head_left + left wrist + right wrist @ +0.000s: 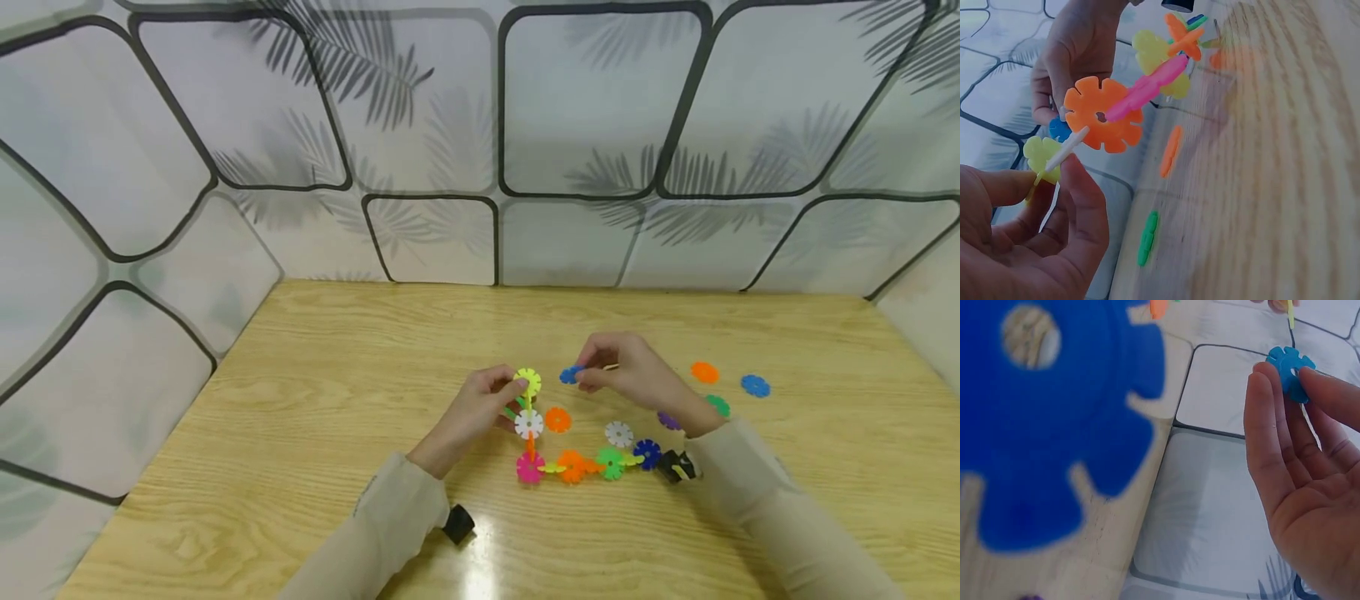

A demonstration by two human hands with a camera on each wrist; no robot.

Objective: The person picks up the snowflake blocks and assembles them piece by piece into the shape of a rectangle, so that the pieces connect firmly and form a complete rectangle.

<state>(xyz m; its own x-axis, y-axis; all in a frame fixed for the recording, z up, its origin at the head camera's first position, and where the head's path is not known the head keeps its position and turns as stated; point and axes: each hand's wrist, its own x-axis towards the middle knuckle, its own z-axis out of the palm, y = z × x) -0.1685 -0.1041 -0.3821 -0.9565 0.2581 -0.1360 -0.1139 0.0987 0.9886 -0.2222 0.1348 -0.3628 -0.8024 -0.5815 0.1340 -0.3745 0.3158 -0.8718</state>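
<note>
My left hand pinches a yellow notched plastic disc at the far end of an L-shaped chain of interlocked flower discs. Below it the chain runs through a white disc to a pink disc. From there it turns right, past orange and green discs, to a dark blue disc. Between thumb and fingertips, my right hand holds a blue disc, apart from the chain and just right of the yellow one. In the left wrist view, a left fingertip touches the white disc.
Inside the L lie a loose orange disc and a loose white disc. Purple, green, orange and blue discs lie around the right forearm. A patterned cloth wall borders the wooden table.
</note>
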